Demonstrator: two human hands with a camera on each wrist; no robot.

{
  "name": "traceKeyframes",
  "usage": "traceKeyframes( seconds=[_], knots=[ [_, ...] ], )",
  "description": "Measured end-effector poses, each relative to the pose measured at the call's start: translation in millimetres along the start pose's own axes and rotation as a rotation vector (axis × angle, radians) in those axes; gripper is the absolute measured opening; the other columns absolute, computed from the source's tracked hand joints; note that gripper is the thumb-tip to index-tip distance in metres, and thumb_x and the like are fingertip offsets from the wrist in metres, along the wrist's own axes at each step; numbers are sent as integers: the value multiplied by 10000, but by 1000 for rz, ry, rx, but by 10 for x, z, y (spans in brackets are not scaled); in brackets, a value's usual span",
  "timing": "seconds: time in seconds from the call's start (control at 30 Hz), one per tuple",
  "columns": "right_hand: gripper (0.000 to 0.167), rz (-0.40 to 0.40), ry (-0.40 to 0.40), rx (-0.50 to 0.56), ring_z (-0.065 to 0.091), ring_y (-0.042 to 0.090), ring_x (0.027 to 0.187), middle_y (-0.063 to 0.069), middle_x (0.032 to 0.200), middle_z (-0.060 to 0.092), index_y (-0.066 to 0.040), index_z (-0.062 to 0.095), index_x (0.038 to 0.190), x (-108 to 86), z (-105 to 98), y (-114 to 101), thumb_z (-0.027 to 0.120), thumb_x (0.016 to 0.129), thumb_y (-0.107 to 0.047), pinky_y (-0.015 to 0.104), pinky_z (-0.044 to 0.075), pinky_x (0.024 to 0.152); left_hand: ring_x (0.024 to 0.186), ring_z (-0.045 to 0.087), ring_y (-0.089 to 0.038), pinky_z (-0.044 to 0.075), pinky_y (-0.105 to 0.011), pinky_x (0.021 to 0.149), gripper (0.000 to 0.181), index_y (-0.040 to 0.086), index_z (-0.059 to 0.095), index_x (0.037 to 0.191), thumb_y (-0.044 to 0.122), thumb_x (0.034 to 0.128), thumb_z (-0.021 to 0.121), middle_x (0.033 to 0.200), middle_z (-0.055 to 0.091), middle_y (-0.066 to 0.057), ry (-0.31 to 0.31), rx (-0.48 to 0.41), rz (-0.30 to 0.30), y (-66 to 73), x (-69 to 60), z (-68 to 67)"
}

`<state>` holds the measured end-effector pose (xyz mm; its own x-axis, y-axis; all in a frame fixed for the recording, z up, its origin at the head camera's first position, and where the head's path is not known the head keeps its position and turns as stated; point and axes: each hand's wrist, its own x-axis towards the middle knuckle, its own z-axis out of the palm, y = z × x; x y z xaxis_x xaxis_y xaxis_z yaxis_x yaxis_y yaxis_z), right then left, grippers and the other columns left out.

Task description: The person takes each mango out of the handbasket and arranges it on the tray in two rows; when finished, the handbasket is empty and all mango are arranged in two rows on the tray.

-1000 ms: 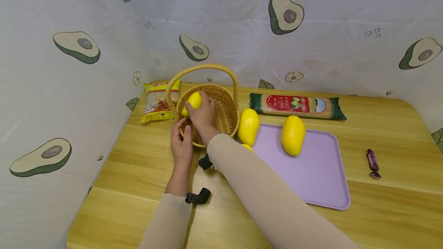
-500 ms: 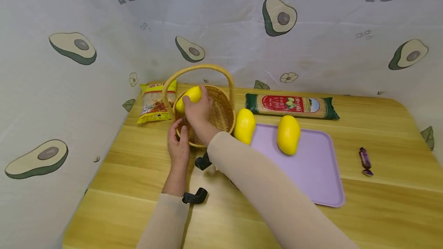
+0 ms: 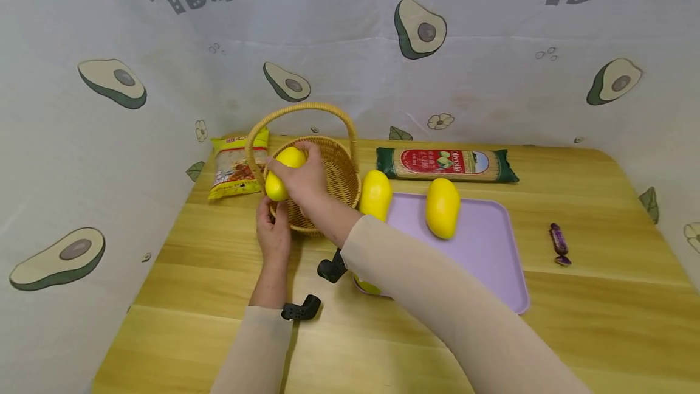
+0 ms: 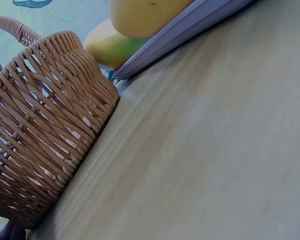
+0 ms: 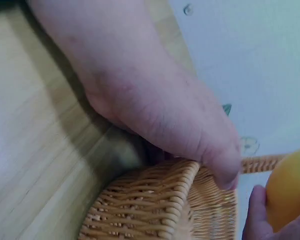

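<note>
My right hand (image 3: 303,178) grips a yellow mango (image 3: 285,170) over the left side of the wicker basket (image 3: 341,178). In the right wrist view the mango (image 5: 290,192) is above the basket's rim, with fingers of the right hand (image 5: 277,227) against it. My left hand (image 3: 274,233) holds the basket's near left rim; its thumb hooks over the edge in the right wrist view. One mango (image 3: 376,194) lies at the left edge of the lilac tray (image 3: 487,248), another mango (image 3: 443,207) farther right on it. A yellow piece (image 3: 367,284) shows beneath the right sleeve, mostly hidden.
Behind the tray lies a spaghetti pack (image 3: 445,165). A yellow food bag (image 3: 237,166) sits left of the basket, whose tall handle (image 3: 303,106) arches above it. A purple-wrapped candy (image 3: 559,243) lies at the right. Printed cloth (image 3: 350,35) backs the wooden table.
The right hand has shifted the mango left and nearer, across the basket's left rim. The left hand stays at the rim. The head view has turned slightly right.
</note>
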<state>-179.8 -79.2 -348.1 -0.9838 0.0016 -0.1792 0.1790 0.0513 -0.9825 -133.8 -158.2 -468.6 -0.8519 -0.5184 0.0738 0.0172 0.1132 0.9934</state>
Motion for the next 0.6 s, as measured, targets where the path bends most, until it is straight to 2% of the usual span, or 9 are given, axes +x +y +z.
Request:
traceKeyframes(
  seconds=[0.23, 0.43, 0.6],
  knots=[
    [701, -20, -182, -146, 614, 264, 1035, 146, 1313, 550, -201, 451, 1398, -211, -217, -76, 844, 817, -199, 362, 569, 780, 1321, 480, -296, 390, -466, 1087, 376, 38, 579, 1396, 102, 1026, 557, 1463, 502, -172, 0, 2, -10, -9, -3, -14],
    [770, -58, -387, -311, 611, 280, 1017, 165, 1274, 557, -207, 415, 1434, -400, -528, -135, 847, 798, -238, 356, 535, 752, 1349, 451, -267, 411, -423, 1038, 358, 73, 576, 1399, 164, 1053, 548, 1487, 476, -137, -31, -14, -23, -7, -12, -23],
    [763, -135, -543, -455, 631, 273, 1011, 162, 1305, 567, -231, 435, 1428, -559, -829, -165, 856, 793, -271, 352, 553, 774, 1429, 395, -249, 369, -466, 1133, 355, 136, 573, 1408, 225, 1070, 518, 1520, 457, -100, -61, -3, -29, 16, -11, -27]
  ],
)
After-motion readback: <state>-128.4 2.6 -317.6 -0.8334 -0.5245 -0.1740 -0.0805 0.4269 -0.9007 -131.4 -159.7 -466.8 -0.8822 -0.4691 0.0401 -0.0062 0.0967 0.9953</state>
